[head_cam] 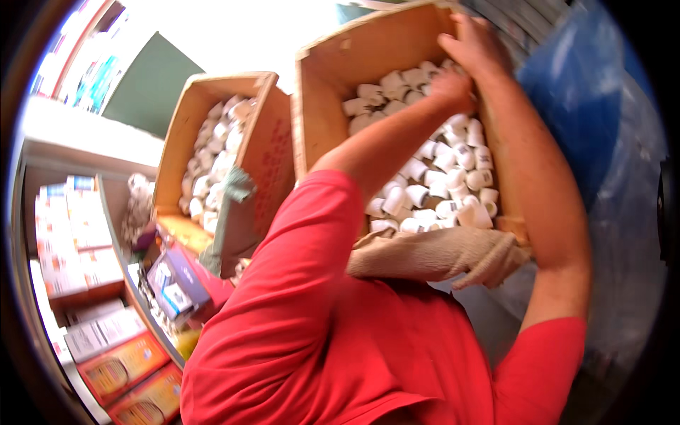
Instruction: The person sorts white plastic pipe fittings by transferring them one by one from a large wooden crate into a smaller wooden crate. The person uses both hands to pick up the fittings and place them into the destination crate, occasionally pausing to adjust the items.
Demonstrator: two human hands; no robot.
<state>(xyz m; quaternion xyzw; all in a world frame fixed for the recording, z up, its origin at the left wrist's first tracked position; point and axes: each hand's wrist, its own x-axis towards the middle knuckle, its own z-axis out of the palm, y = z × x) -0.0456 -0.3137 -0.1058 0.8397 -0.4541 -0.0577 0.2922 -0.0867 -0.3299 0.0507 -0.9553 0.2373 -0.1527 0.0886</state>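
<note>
A large brown open box (324, 90) stands before me, holding many white plastic pipe fittings (446, 175), mostly elbows. My left hand (452, 91) reaches down among the fittings near the box's far right side. Blur hides whether its fingers hold one. At the far right corner, my right hand (478, 48) grips the box wall, its thumb side towards the inside. A tan cloth (430, 255) drapes over the near edge, close to my red shirt.
Left of it stands a second brown box (271, 143) of white fittings, with a grey-green cloth (228, 218) on its near side. Blue and clear plastic sheeting (574, 101) hangs on the right. Shelves at left carry stacked cartons (79, 234) and orange boxes (125, 366).
</note>
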